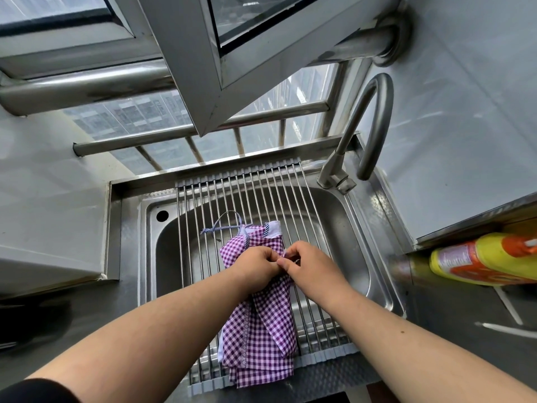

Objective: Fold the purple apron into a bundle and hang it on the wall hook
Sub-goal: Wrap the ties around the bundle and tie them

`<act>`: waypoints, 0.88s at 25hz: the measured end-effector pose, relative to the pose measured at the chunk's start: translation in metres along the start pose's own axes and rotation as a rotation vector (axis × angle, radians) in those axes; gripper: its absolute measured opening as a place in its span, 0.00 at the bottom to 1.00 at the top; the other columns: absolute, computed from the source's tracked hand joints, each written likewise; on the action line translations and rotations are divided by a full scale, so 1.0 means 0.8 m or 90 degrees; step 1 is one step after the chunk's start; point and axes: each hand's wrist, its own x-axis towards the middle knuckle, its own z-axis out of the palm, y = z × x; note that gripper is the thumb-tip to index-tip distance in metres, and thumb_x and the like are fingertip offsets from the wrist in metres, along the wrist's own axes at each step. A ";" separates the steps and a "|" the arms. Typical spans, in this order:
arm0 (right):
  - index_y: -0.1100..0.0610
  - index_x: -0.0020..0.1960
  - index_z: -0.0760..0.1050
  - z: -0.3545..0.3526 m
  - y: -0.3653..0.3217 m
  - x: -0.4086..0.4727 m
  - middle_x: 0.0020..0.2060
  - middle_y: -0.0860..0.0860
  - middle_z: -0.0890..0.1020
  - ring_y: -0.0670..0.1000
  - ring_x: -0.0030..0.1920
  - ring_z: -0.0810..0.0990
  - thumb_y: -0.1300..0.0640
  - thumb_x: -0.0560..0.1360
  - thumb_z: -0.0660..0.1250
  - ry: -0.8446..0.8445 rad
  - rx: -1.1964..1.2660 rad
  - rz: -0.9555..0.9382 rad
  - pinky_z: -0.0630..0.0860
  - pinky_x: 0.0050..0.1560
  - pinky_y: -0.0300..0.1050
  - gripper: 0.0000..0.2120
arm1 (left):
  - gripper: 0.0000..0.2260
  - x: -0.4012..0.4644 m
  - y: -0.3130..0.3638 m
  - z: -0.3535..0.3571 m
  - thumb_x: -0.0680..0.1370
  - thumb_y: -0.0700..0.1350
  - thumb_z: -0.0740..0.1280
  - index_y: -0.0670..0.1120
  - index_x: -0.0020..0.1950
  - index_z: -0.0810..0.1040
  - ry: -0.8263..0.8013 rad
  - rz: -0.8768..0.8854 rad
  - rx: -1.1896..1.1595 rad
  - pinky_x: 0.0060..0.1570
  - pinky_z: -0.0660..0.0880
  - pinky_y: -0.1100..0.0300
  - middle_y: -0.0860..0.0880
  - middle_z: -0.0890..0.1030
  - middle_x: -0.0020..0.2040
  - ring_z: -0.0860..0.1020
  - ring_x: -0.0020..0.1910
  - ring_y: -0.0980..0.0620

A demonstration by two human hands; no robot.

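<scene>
I am pinching the apron (pixel 258 330) with my left hand (pixel 257 267) and right hand (pixel 308 264) together, on the rack (pixel 305 199); it is overhanging the rack's near edge.

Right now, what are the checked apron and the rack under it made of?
The purple apron looks like thin woven cotton: printed checks, soft folds, matte. The rack seems to be shiny steel rods, probably stainless, with dull grey end strips, maybe silicone or plastic.
</scene>
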 end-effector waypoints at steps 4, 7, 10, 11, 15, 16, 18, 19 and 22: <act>0.44 0.53 0.74 -0.014 0.005 0.000 0.47 0.43 0.83 0.42 0.46 0.82 0.46 0.77 0.76 -0.077 0.068 0.007 0.81 0.48 0.42 0.12 | 0.06 -0.001 -0.002 0.002 0.80 0.46 0.73 0.44 0.51 0.85 0.006 -0.017 -0.042 0.56 0.84 0.51 0.48 0.87 0.49 0.84 0.48 0.49; 0.44 0.53 0.73 -0.013 0.005 0.004 0.46 0.44 0.84 0.44 0.46 0.83 0.47 0.73 0.79 -0.119 0.011 0.021 0.81 0.49 0.46 0.16 | 0.09 -0.004 0.002 -0.001 0.81 0.47 0.73 0.41 0.52 0.83 -0.002 -0.034 -0.072 0.48 0.81 0.56 0.46 0.85 0.45 0.81 0.42 0.52; 0.45 0.49 0.75 -0.004 0.001 0.006 0.43 0.45 0.84 0.47 0.44 0.83 0.45 0.75 0.75 -0.062 -0.027 0.033 0.82 0.49 0.51 0.10 | 0.05 -0.007 0.003 -0.001 0.81 0.46 0.72 0.45 0.48 0.82 -0.008 -0.035 -0.093 0.42 0.79 0.60 0.50 0.83 0.42 0.79 0.40 0.54; 0.45 0.46 0.75 -0.004 0.000 0.005 0.42 0.45 0.84 0.47 0.44 0.83 0.45 0.77 0.73 -0.050 -0.045 0.031 0.82 0.49 0.51 0.07 | 0.05 -0.009 0.003 0.000 0.81 0.45 0.72 0.45 0.48 0.81 -0.011 -0.034 -0.105 0.41 0.79 0.61 0.51 0.83 0.41 0.79 0.39 0.54; 0.44 0.42 0.77 -0.011 0.008 0.000 0.42 0.43 0.82 0.46 0.44 0.81 0.46 0.80 0.70 -0.064 -0.150 -0.017 0.80 0.47 0.48 0.08 | 0.06 -0.013 -0.001 -0.003 0.80 0.47 0.73 0.45 0.47 0.82 0.006 0.009 -0.072 0.46 0.80 0.60 0.53 0.85 0.43 0.81 0.42 0.56; 0.44 0.43 0.78 -0.014 0.010 -0.001 0.44 0.43 0.81 0.45 0.44 0.80 0.46 0.80 0.70 -0.058 -0.165 -0.029 0.80 0.46 0.48 0.07 | 0.06 -0.015 -0.003 -0.006 0.80 0.49 0.73 0.47 0.47 0.83 0.019 0.040 -0.004 0.47 0.82 0.59 0.53 0.85 0.44 0.82 0.42 0.56; 0.45 0.46 0.79 -0.018 0.013 -0.004 0.46 0.43 0.78 0.47 0.46 0.79 0.47 0.81 0.70 -0.039 -0.185 -0.055 0.77 0.47 0.47 0.05 | 0.05 -0.020 -0.006 -0.011 0.81 0.53 0.72 0.53 0.49 0.84 0.041 0.112 0.171 0.51 0.83 0.56 0.56 0.85 0.44 0.82 0.44 0.57; 0.45 0.47 0.79 -0.020 0.012 -0.005 0.46 0.43 0.78 0.47 0.46 0.79 0.48 0.81 0.69 -0.026 -0.193 -0.068 0.75 0.46 0.46 0.05 | 0.05 -0.024 -0.008 -0.012 0.81 0.53 0.71 0.55 0.49 0.84 0.056 0.142 0.240 0.52 0.83 0.55 0.58 0.84 0.45 0.82 0.44 0.58; 0.46 0.47 0.78 -0.023 0.001 -0.003 0.44 0.43 0.78 0.47 0.44 0.79 0.49 0.82 0.67 0.040 -0.199 -0.129 0.72 0.42 0.43 0.05 | 0.06 -0.034 -0.009 -0.011 0.83 0.54 0.69 0.55 0.49 0.82 0.119 0.195 0.332 0.51 0.82 0.56 0.59 0.82 0.45 0.80 0.44 0.60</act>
